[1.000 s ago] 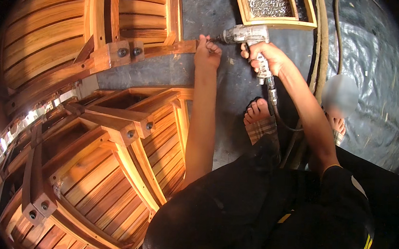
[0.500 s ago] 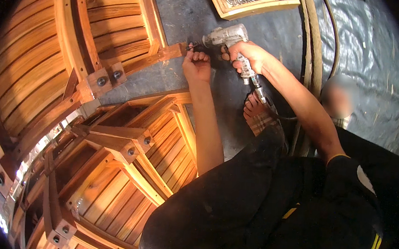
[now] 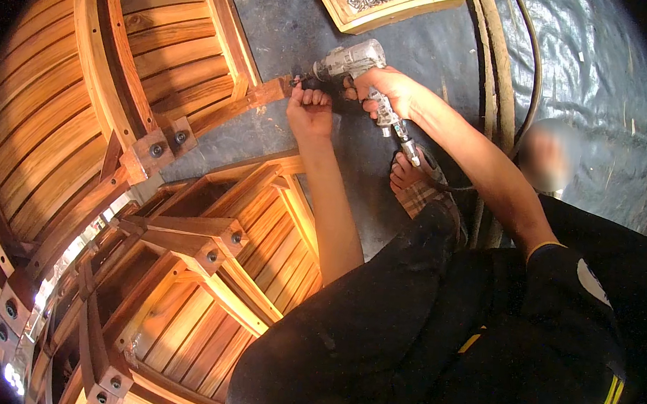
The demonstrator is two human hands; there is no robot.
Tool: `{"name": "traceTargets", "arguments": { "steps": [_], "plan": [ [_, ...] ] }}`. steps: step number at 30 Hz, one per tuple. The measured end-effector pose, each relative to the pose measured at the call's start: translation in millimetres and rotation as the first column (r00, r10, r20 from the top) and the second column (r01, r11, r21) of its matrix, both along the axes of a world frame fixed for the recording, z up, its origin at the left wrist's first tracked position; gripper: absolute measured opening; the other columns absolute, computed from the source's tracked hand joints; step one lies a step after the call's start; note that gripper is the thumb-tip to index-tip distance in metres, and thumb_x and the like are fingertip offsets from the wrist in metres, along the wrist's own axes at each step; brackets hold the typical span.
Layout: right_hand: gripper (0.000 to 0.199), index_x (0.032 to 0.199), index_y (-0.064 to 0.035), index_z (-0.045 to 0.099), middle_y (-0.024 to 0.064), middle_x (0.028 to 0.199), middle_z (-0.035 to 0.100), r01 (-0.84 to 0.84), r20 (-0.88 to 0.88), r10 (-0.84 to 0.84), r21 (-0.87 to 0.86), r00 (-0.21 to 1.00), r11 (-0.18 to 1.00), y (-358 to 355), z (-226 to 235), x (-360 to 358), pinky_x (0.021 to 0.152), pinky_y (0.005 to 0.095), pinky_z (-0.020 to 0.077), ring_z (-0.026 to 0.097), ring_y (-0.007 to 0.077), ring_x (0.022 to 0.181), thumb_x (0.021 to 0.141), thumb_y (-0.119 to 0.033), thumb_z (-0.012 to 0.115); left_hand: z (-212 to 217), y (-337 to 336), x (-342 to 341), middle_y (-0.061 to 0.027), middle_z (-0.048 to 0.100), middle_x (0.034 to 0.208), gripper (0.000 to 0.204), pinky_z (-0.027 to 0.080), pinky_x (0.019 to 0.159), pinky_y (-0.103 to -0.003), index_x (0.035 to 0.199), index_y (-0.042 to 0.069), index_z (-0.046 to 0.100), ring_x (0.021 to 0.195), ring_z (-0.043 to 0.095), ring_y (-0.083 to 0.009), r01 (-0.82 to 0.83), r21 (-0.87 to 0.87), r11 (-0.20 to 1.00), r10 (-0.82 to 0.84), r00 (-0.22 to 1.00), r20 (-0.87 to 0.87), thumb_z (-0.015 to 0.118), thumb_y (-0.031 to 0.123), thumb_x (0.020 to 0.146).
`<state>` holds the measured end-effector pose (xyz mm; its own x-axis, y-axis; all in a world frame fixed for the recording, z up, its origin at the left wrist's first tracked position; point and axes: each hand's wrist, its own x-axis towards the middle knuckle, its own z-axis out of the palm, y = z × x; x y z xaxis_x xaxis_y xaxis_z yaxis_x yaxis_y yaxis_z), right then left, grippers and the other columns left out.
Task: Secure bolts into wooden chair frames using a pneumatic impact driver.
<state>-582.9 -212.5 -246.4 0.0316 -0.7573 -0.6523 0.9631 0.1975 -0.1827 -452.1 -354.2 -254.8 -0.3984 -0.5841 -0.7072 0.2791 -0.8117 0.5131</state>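
My right hand (image 3: 389, 93) is wrapped round the grip of a worn, silver-grey air-powered driver (image 3: 359, 57), its nose pointing left. The driver's tip meets the end of a wooden leg (image 3: 271, 91) on a slatted wooden chair (image 3: 173, 38) lying on its side. My left hand (image 3: 312, 114) is closed at that same leg end, its thumb and index finger pinched beside the driver's tip. Whatever sits between those fingers is too small to make out. An air fitting (image 3: 408, 146) and hose hang from the bottom of the driver's grip.
A wooden tray (image 3: 399, 19) holding many small metal fasteners lies beyond the driver. A second slatted wooden piece (image 3: 214, 338) is close by on my left. Long wooden poles (image 3: 493, 71) and a dark hose (image 3: 536, 59) run along the right, over dark sheeting.
The whole view has shifted slightly, so the driver, hands and tray sit a little further left. Both hands keep the same hold at the leg end.
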Motion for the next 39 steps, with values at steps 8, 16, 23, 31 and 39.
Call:
{"name": "traceTargets", "arguments": {
  "steps": [8, 16, 23, 31, 39],
  "plan": [
    [0.021, 0.087, -0.0002, 0.055, 0.0089, 0.071, 0.057, 0.001, -0.013, -0.001, 0.011, 1.000, 1.000, -3, -4, 2, 0.033, 0.0290, 0.0378, 0.040, 0.0119, 0.037, 0.066, 0.002, 0.050, -5, -6, 4, 0.0016, 0.032, 0.059, 0.016, 0.031, 0.052, -0.030, 0.103, 0.013, 0.044, 0.055, 0.034, -0.0139, 0.005, 0.026, 1.000, -0.005, 1.000, -0.025, 0.038, 0.008, 0.089],
    [0.021, 0.087, 0.0002, 0.055, 0.0098, 0.074, 0.058, 0.008, -0.004, -0.008, -0.021, 1.000, 1.000, -1, -2, -1, 0.033, 0.0294, 0.0384, 0.041, 0.0123, 0.037, 0.066, 0.002, 0.050, 3, 0, -3, 0.0003, 0.030, 0.058, 0.013, 0.028, 0.055, -0.031, 0.083, 0.007, 0.044, 0.055, 0.030, -0.0150, -0.008, -0.011, 1.000, 0.008, 0.999, 0.040, 0.039, 0.015, 0.094],
    [0.024, 0.090, 0.0003, 0.055, 0.0108, 0.076, 0.059, 0.012, -0.007, -0.012, -0.013, 1.000, 1.000, 0, 1, -1, 0.033, 0.0292, 0.0390, 0.042, 0.0125, 0.037, 0.066, 0.002, 0.051, 3, 0, -2, 0.0007, 0.029, 0.058, 0.010, 0.030, 0.054, -0.031, 0.091, 0.008, 0.045, 0.055, 0.032, -0.0145, 0.025, -0.029, 0.999, -0.025, 1.000, 0.009, 0.038, 0.014, 0.094],
    [0.022, 0.087, 0.0007, 0.056, 0.0103, 0.075, 0.060, 0.023, 0.021, -0.022, -0.024, 1.000, 0.999, -1, -3, 1, 0.033, 0.0289, 0.0397, 0.042, 0.0125, 0.037, 0.065, 0.002, 0.051, 2, -1, -1, 0.0010, 0.031, 0.057, 0.008, 0.030, 0.053, -0.031, 0.092, 0.009, 0.045, 0.054, 0.033, -0.0145, 0.020, -0.013, 1.000, -0.019, 0.999, 0.029, 0.038, 0.013, 0.093],
    [0.021, 0.086, 0.0014, 0.057, 0.0105, 0.072, 0.059, 0.019, 0.010, -0.018, -0.061, 1.000, 0.998, 0, -9, 0, 0.034, 0.0290, 0.0429, 0.043, 0.0129, 0.037, 0.066, 0.002, 0.052, -4, -3, 1, 0.0020, 0.033, 0.059, 0.012, 0.032, 0.052, -0.030, 0.097, 0.014, 0.044, 0.055, 0.035, -0.0140, 0.034, -0.007, 0.999, -0.034, 0.999, -0.001, 0.039, 0.008, 0.088]
  ]
}}
